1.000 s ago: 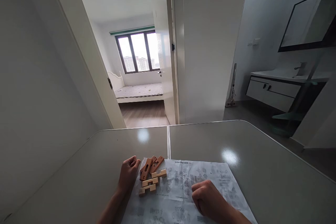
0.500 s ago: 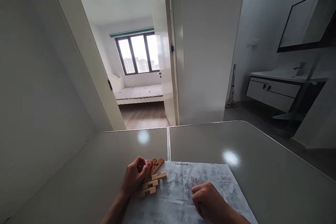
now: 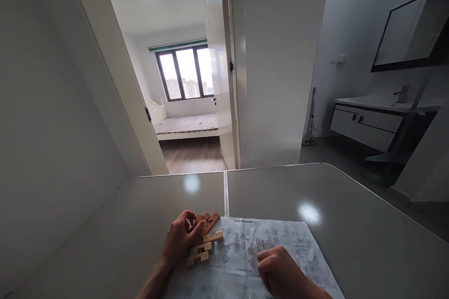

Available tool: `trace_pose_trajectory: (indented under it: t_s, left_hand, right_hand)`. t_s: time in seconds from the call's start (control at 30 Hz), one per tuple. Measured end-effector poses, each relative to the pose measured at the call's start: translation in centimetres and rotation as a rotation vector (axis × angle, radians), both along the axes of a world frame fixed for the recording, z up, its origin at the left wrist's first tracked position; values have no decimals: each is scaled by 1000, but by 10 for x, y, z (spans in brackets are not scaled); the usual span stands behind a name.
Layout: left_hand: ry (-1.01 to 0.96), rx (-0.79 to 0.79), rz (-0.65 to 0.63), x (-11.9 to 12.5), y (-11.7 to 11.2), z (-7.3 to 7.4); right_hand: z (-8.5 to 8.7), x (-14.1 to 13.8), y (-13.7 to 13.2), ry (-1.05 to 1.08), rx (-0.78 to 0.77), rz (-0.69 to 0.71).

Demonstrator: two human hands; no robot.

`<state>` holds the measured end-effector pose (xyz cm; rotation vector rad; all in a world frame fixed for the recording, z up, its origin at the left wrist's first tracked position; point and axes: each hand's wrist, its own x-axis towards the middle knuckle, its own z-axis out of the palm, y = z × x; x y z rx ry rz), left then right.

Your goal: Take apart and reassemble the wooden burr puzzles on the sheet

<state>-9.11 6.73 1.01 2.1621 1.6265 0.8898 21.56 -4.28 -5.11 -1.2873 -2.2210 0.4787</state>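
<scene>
My left hand (image 3: 180, 236) is curled over a group of notched wooden puzzle pieces, its thumb and fingertips closed on one reddish-brown piece that they mostly hide. Beside its fingertips lies a reddish-brown wooden piece (image 3: 212, 222) with a slot cut in it. Below that, a paler notched piece (image 3: 214, 237) rests at the left part of a printed sheet (image 3: 245, 254). Two more pale pieces, a middle one (image 3: 201, 248) and a lower one (image 3: 198, 258), lie nearer me by the left wrist. My right hand (image 3: 277, 266) rests on the sheet as a loose fist, with nothing visible in it.
The glossy grey table (image 3: 140, 224) has a pale seam (image 3: 226, 194) down its middle and a light rim. Beyond it stand an open door (image 3: 220, 65) and a bed (image 3: 187, 124). A washbasin cabinet (image 3: 365, 121) is at the right.
The view has tilted up very slightly. My left fingers have shifted a little over the reddish pieces. My right fist stays on the sheet.
</scene>
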Motion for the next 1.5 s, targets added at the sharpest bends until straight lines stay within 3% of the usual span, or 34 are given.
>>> trace_pose_trajectory:
  t_s: [0.37,1.2,1.5]
  left_hand:
    - [-1,-17,24,-1,0,-2]
    - [78,-64,46,6,-7,10]
    - [78,-75,3,3,-1,2]
  right_hand:
    - [-3,-1,2,-3,12,8]
    - [5,-2,2,11,-20,9]
    - [1,0,0,59,-56,6]
